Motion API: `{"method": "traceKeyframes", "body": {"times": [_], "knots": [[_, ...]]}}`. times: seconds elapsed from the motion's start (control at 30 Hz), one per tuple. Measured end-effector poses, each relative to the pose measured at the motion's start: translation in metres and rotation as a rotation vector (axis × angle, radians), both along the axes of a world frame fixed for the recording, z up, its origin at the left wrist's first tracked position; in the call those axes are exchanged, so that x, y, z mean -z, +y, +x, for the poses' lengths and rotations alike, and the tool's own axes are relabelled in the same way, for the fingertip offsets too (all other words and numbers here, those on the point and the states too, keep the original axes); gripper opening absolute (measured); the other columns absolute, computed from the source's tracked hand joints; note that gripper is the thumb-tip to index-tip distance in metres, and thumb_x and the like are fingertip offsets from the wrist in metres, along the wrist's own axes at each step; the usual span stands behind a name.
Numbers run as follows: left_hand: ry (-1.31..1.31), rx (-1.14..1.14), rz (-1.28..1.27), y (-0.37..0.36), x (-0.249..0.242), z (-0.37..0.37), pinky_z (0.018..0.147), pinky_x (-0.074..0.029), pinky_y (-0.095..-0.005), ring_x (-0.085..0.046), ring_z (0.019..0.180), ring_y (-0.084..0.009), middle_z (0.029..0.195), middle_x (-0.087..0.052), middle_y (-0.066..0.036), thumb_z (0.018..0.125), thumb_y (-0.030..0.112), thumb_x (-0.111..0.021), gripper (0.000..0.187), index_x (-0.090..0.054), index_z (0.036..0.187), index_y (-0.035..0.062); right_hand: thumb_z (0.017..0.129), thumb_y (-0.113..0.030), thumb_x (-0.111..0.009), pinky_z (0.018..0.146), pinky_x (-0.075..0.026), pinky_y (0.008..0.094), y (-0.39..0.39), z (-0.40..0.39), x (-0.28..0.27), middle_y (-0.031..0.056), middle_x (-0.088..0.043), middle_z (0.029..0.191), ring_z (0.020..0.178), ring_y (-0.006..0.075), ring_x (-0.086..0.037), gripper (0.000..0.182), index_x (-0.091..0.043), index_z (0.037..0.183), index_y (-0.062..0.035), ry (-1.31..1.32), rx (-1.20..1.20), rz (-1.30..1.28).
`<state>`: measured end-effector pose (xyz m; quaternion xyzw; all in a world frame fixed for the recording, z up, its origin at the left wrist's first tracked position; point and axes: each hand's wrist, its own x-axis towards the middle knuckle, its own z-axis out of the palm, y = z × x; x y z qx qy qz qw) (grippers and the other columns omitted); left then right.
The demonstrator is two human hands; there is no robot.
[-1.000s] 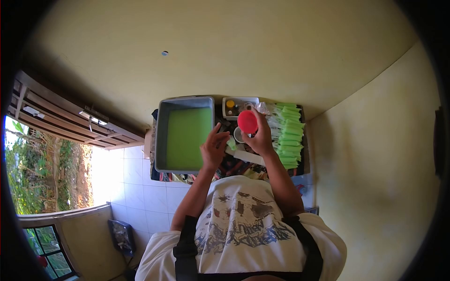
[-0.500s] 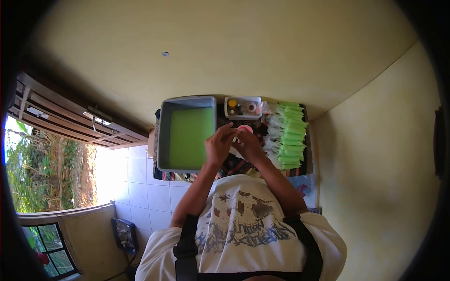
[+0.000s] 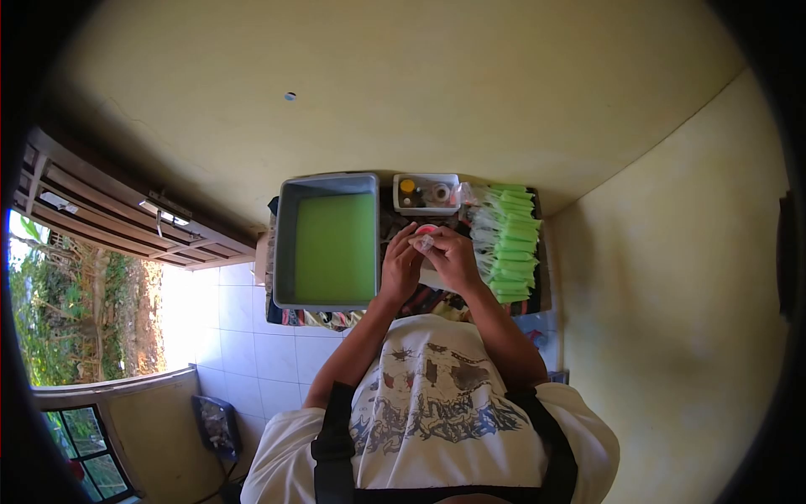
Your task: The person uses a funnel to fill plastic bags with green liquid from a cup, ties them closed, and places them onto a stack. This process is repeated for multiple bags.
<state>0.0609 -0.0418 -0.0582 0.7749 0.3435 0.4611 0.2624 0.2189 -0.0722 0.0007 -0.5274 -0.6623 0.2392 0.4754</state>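
My left hand (image 3: 403,267) and my right hand (image 3: 453,260) meet over the middle of the table, fingertips pinched close together. Between them is a small crinkled piece of clear plastic bag (image 3: 426,242), and both hands are closed on it. Just beyond the fingertips shows the pink-red rim of a round object (image 3: 426,228), mostly covered by my hands. To the left stands a grey tub (image 3: 287,244) with green liquid (image 3: 336,248) in it. On the right lie several filled green plastic bags (image 3: 514,244) in a stacked row, their clear ends toward my hands.
A small white tray (image 3: 426,210) at the back holds a yellow-capped bottle (image 3: 408,186) and a roll of tape (image 3: 442,193). The table bears a patterned cloth (image 3: 327,318) and stands against the wall. A dark chair (image 3: 217,424) is at lower left, near an open doorway.
My hands have shifted, the left one turning and lowering slightly, so that the crinkled plastic at the fingertips now shows. The whole view has moved a little, with the table further left.
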Motion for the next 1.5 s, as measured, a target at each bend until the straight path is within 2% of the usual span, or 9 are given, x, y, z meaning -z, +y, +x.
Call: {"method": "traceKeyframes", "body": {"times": [0.5, 0.63, 0.8, 0.9, 0.93, 1.03, 1.07, 1.17, 1.5], "knots": [[0.221, -0.183, 0.201, -0.009, 0.01, -0.006, 0.126, -0.028, -0.0668, -0.061, 0.138, -0.0314, 0.124, -0.077, 0.001, 0.088, 0.011, -0.078, 0.025, -0.079, 0.113, 0.0129, 0.101, -0.004, -0.073, 0.061, -0.057, 0.0295, -0.038, -0.019, -0.052, 0.0097, -0.077, 0.092, 0.069, 0.0152, -0.073, 0.01, -0.082, 0.105, -0.0015, -0.02, 0.254, 0.204], [0.153, -0.21, 0.111, -0.005, -0.003, -0.004, 0.124, -0.034, -0.0588, -0.062, 0.134, -0.0341, 0.123, -0.076, -0.004, 0.088, 0.011, -0.08, 0.026, -0.079, 0.114, 0.0114, 0.096, -0.003, -0.076, 0.064, -0.058, 0.0324, -0.028, -0.011, -0.043, 0.0116, -0.077, 0.091, 0.073, 0.0214, -0.075, 0.01, -0.082, 0.104, -0.0031, 0.079, 0.261, 0.124], [0.14, -0.17, -0.179, -0.038, -0.024, -0.016, 0.105, -0.051, -0.0438, -0.068, 0.112, -0.0337, 0.122, -0.074, -0.013, 0.102, 0.022, -0.072, 0.03, -0.074, 0.125, 0.0029, 0.092, -0.003, -0.077, 0.068, -0.058, 0.0347, -0.027, 0.001, -0.031, 0.0132, -0.078, 0.094, 0.076, 0.0267, -0.076, 0.013, -0.082, 0.105, -0.0046, 0.03, 0.271, 0.116], [-0.502, 0.157, -1.331, -0.05, -0.034, -0.003, 0.094, -0.055, -0.0404, -0.069, 0.101, -0.0256, 0.116, -0.074, -0.01, 0.111, 0.031, -0.06, 0.036, -0.07, 0.128, 0.0008, 0.099, -0.007, -0.076, 0.07, -0.06, 0.0307, -0.042, 0.006, -0.024, 0.0118, -0.08, 0.093, 0.078, 0.0189, -0.077, 0.013, -0.083, 0.109, -0.0034, -0.044, 0.234, -0.022], [-0.666, 0.188, -1.614, -0.049, -0.047, 0.002, 0.094, -0.056, -0.0407, -0.067, 0.099, -0.0188, 0.104, -0.07, -0.003, 0.115, 0.045, -0.052, 0.04, -0.07, 0.122, 0.0098, 0.097, -0.007, -0.077, 0.07, -0.06, 0.0307, -0.047, 0.005, -0.026, 0.0112, -0.08, 0.095, 0.078, 0.0201, -0.077, 0.013, -0.084, 0.108, -0.005, -0.081, 0.21, -0.036], [-0.874, 0.564, -1.818, -0.034, -0.012, 0.014, 0.093, -0.057, -0.0412, -0.068, 0.1, -0.0196, 0.107, -0.07, -0.003, 0.116, 0.041, -0.051, 0.035, -0.069, 0.118, 0.012, 0.095, -0.006, -0.079, 0.069, -0.06, 0.0308, -0.065, 0.005, -0.037, 0.0111, -0.08, 0.095, 0.078, 0.0212, -0.077, 0.014, -0.085, 0.107, -0.006, -0.094, 0.114, -0.002], [-1.149, 0.383, -2.07, -0.026, -0.004, 0.025, 0.088, -0.056, -0.0412, -0.067, 0.093, -0.0229, 0.104, -0.069, -0.008, 0.117, 0.035, -0.046, 0.032, -0.062, 0.117, 0.0074, 0.095, -0.007, -0.079, 0.068, -0.059, 0.032, -0.072, 0.003, -0.038, 0.0111, -0.079, 0.094, 0.078, 0.0221, -0.077, 0.013, -0.085, 0.106, -0.0055, -0.088, 0.104, 0.043], [-1.23, 0.474, -2.153, -0.017, 0.021, 0.016, 0.09, -0.053, -0.0456, -0.065, 0.091, -0.0232, 0.102, -0.068, -0.005, 0.118, 0.033, -0.045, 0.03, -0.063, 0.119, 0.0092, 0.095, -0.005, -0.079, 0.068, -0.059, 0.0321, -0.092, 0.005, -0.026, 0.0107, -0.078, 0.095, 0.078, 0.0226, -0.077, 0.013, -0.085, 0.106, -0.0052, -0.074, 0.136, 0.013], [-1.07, -0.039, -2.078, -0.029, 0.0, 0.025, 0.081, -0.05, -0.0431, -0.063, 0.085, -0.0202, 0.086, -0.065, -0.001, 0.115, 0.026, -0.051, 0.025, -0.068, 0.104, 0.0115, 0.094, 0.002, -0.076, 0.067, -0.061, 0.0313, -0.117, 0.011, -0.015, 0.0104, -0.077, 0.093, 0.074, 0.019, -0.076, 0.014, -0.082, 0.106, -0.0019, 0.005, 0.141, 0.077]]}}
